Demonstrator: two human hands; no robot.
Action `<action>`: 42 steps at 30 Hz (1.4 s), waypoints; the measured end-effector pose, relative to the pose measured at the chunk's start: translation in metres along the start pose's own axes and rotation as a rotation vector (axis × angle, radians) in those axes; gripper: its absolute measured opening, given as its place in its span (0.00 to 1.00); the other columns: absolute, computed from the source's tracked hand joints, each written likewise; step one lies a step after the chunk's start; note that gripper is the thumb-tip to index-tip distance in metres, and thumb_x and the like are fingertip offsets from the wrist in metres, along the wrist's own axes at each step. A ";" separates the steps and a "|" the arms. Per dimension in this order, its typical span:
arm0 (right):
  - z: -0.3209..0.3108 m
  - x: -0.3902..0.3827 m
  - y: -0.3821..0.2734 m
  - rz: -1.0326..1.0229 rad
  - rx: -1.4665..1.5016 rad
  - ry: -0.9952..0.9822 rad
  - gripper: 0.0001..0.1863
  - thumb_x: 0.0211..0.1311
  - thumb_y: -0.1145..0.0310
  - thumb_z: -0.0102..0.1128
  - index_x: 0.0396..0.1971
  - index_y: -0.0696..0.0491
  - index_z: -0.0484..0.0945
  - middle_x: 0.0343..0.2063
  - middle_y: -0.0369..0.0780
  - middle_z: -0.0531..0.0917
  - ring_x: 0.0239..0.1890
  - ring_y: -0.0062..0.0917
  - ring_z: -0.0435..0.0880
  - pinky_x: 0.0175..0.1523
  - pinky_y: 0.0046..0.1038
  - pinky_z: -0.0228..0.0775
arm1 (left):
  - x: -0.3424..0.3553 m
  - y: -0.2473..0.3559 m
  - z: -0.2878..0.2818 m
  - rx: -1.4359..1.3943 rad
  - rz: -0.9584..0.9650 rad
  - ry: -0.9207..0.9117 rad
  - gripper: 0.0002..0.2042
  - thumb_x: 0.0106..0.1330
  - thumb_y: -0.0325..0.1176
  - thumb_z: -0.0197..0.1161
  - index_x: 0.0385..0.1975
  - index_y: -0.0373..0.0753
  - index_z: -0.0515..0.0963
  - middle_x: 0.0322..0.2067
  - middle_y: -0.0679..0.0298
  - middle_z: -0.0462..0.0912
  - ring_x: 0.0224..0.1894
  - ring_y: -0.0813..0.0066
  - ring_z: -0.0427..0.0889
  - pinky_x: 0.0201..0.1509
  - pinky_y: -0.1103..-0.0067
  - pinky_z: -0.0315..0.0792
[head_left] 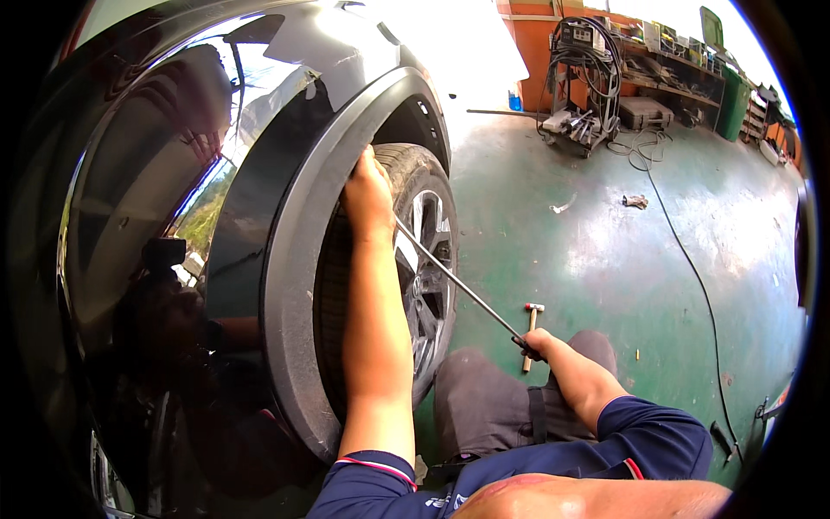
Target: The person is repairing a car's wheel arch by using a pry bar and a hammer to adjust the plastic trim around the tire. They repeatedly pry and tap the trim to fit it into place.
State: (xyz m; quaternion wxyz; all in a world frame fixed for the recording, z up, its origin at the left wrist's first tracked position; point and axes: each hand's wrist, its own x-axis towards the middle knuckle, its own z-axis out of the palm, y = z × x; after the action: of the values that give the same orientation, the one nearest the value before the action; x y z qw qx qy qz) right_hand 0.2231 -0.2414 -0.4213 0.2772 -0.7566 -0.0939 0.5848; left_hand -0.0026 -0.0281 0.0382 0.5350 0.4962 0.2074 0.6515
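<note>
Two hands engaged at wheel: long rod (458,281) being worked against tyre.
Left hand (367,199) is pressed on tyre (415,169), grip unclear; right hand (538,343) is clamped on rod's near end; steady leverage is needed next.

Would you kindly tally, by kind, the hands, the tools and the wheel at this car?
Hands: 2, the left hand on the tyre, the right hand gripping the rod
Rods: 1
Hammers: 1, the hammer on the floor
Wheels: 1
Total: 5
</note>
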 end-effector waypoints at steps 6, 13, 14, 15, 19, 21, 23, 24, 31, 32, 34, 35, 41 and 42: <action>-0.012 0.014 -0.006 0.090 -0.072 -0.181 0.19 0.69 0.48 0.63 0.25 0.47 0.75 0.19 0.33 0.77 0.12 0.18 0.68 0.17 0.26 0.59 | 0.010 -0.003 0.003 -0.030 0.031 -0.068 0.11 0.78 0.37 0.54 0.31 0.42 0.75 0.17 0.76 0.62 0.14 0.88 0.58 0.15 0.83 0.51; 0.013 0.010 0.004 0.077 0.074 -0.017 0.22 0.66 0.50 0.66 0.19 0.48 0.74 0.18 0.35 0.77 0.12 0.21 0.69 0.16 0.29 0.59 | 0.013 -0.002 0.002 -0.008 0.049 -0.109 0.11 0.78 0.37 0.55 0.32 0.41 0.76 0.16 0.76 0.62 0.14 0.87 0.57 0.16 0.83 0.51; 0.017 0.008 0.004 0.063 0.056 -0.023 0.21 0.67 0.49 0.66 0.20 0.47 0.76 0.18 0.35 0.77 0.12 0.21 0.69 0.16 0.29 0.58 | 0.013 -0.001 0.003 -0.003 0.055 -0.105 0.11 0.77 0.37 0.56 0.29 0.43 0.74 0.16 0.76 0.60 0.13 0.87 0.56 0.16 0.82 0.50; 0.020 0.005 0.005 0.056 0.033 0.041 0.20 0.67 0.49 0.66 0.21 0.46 0.77 0.19 0.35 0.77 0.13 0.22 0.68 0.17 0.29 0.57 | 0.012 -0.001 0.003 0.003 0.059 -0.100 0.12 0.76 0.37 0.56 0.27 0.44 0.73 0.15 0.76 0.59 0.13 0.87 0.55 0.16 0.82 0.49; 0.017 0.006 0.003 0.046 -0.015 -0.041 0.21 0.67 0.48 0.66 0.24 0.49 0.76 0.19 0.34 0.78 0.13 0.20 0.70 0.17 0.29 0.57 | 0.010 0.001 0.006 0.009 0.083 -0.094 0.13 0.76 0.36 0.56 0.24 0.44 0.71 0.15 0.76 0.57 0.13 0.87 0.53 0.17 0.81 0.48; 0.011 0.013 0.000 0.133 -0.071 -0.129 0.22 0.68 0.43 0.63 0.24 0.46 0.74 0.18 0.31 0.77 0.13 0.18 0.68 0.18 0.28 0.57 | 0.010 0.002 0.007 0.013 0.082 -0.097 0.13 0.76 0.35 0.56 0.25 0.44 0.71 0.15 0.76 0.56 0.14 0.86 0.53 0.17 0.81 0.48; 0.009 0.019 0.000 0.109 -0.067 -0.205 0.22 0.69 0.43 0.61 0.24 0.44 0.73 0.18 0.30 0.77 0.13 0.18 0.67 0.18 0.28 0.55 | 0.010 0.002 0.006 0.025 0.083 -0.117 0.12 0.75 0.34 0.56 0.25 0.43 0.71 0.16 0.76 0.56 0.14 0.86 0.53 0.18 0.81 0.48; 0.010 0.021 0.001 0.114 -0.063 -0.211 0.22 0.69 0.43 0.61 0.24 0.44 0.73 0.18 0.30 0.77 0.13 0.18 0.67 0.18 0.29 0.56 | 0.011 0.002 0.006 0.030 0.087 -0.134 0.12 0.75 0.33 0.55 0.25 0.43 0.71 0.16 0.76 0.56 0.14 0.86 0.53 0.18 0.80 0.48; 0.043 0.014 0.012 0.051 -0.036 -0.079 0.21 0.69 0.47 0.62 0.25 0.48 0.77 0.18 0.35 0.78 0.13 0.24 0.70 0.17 0.32 0.59 | 0.013 0.001 0.004 0.024 0.087 -0.159 0.11 0.75 0.30 0.54 0.26 0.42 0.71 0.15 0.76 0.54 0.14 0.86 0.52 0.18 0.80 0.48; 0.045 0.012 0.013 0.047 -0.041 0.005 0.21 0.68 0.47 0.62 0.25 0.49 0.78 0.18 0.35 0.78 0.13 0.24 0.71 0.17 0.32 0.59 | 0.013 0.002 0.004 0.015 0.105 -0.162 0.11 0.74 0.29 0.54 0.26 0.42 0.71 0.15 0.76 0.54 0.14 0.85 0.52 0.18 0.80 0.48; 0.046 0.011 0.012 0.053 -0.043 -0.015 0.20 0.68 0.47 0.62 0.25 0.48 0.79 0.17 0.35 0.78 0.12 0.24 0.71 0.16 0.32 0.59 | 0.012 0.003 0.004 0.006 0.093 -0.164 0.12 0.74 0.29 0.54 0.24 0.42 0.69 0.15 0.76 0.54 0.13 0.85 0.51 0.18 0.80 0.48; 0.044 0.012 0.010 0.054 -0.047 -0.038 0.20 0.68 0.46 0.62 0.26 0.48 0.79 0.17 0.35 0.78 0.12 0.24 0.71 0.16 0.32 0.59 | 0.012 0.003 0.005 -0.001 0.089 -0.162 0.12 0.74 0.29 0.54 0.24 0.43 0.69 0.15 0.76 0.54 0.13 0.85 0.51 0.18 0.80 0.48; 0.035 0.019 0.002 0.114 -0.100 -0.169 0.26 0.66 0.41 0.63 0.22 0.49 0.77 0.15 0.36 0.75 0.11 0.26 0.67 0.19 0.34 0.58 | 0.013 0.000 0.004 -0.003 0.082 -0.176 0.15 0.74 0.29 0.55 0.21 0.44 0.66 0.15 0.76 0.54 0.13 0.85 0.52 0.18 0.80 0.48; 0.038 0.018 0.004 0.104 -0.126 -0.126 0.25 0.67 0.42 0.62 0.22 0.49 0.77 0.16 0.37 0.76 0.11 0.26 0.68 0.18 0.33 0.58 | 0.014 -0.001 0.004 0.005 0.083 -0.154 0.15 0.74 0.29 0.56 0.21 0.45 0.67 0.15 0.76 0.55 0.13 0.86 0.53 0.18 0.80 0.49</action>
State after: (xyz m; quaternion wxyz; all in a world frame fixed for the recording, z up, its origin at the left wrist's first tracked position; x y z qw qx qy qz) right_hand 0.1923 -0.2241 -0.4446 0.1918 -0.7380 -0.1085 0.6379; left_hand 0.0021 -0.0158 0.0455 0.5207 0.5544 0.1464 0.6325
